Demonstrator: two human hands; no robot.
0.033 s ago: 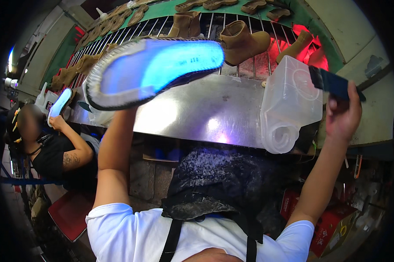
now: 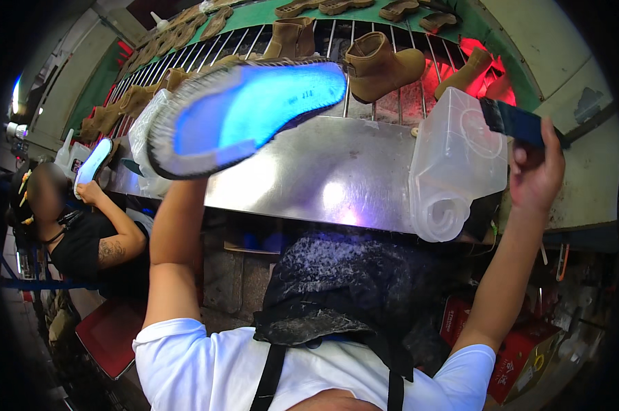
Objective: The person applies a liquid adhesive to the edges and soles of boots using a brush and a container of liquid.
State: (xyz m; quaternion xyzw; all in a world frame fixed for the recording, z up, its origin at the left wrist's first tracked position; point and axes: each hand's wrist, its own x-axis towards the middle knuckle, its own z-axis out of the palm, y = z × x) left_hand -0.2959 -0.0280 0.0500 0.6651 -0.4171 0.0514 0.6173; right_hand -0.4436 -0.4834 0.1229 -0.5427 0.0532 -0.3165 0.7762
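Workshop bench with a shiny metal ledge (image 2: pixel 309 188) along the front, and behind it a rack of metal rods (image 2: pixel 333 41) inside a green frame (image 2: pixel 503 38), red light glowing at the right end. Main thing is a sole-shaped shoe piece (image 2: pixel 255 113), held up in the air above the left part of the ledge, glowing bright blue on its flat face, with a pale, stitched-looking rim that's kinda blurry. The left forearm (image 2: pixel 176 229) goes up right behind it, but the left hand is hidden by the piece, so I honestly can't tell what those fingers are doing. Right hand (image 2: pixel 537 175) is well apart from it, over on the far right, pinching a wide dark brush (image 2: pixel 522 127): one digit stretched up against the handle, the others curled in, bristle end pointing left. Just left of that hand there's a translucent plastic container (image 2: pixel 453 151) at the end of the ledge. Some crinkly clear plastic (image 2: pixel 141 133) pokes out behind the shoe piece. Tan ankle boots (image 2: pixel 383 66) sit on the rods, and loose brown soles (image 2: pixel 344 6) line the frame's back edge. Off to the left a co-worker in a black top (image 2: pixel 87 253) holds up another blue-lit shoe piece (image 2: pixel 92 166), near a white bottle (image 2: pixel 65 147). Red box (image 2: pixel 512 363) down at lower right.
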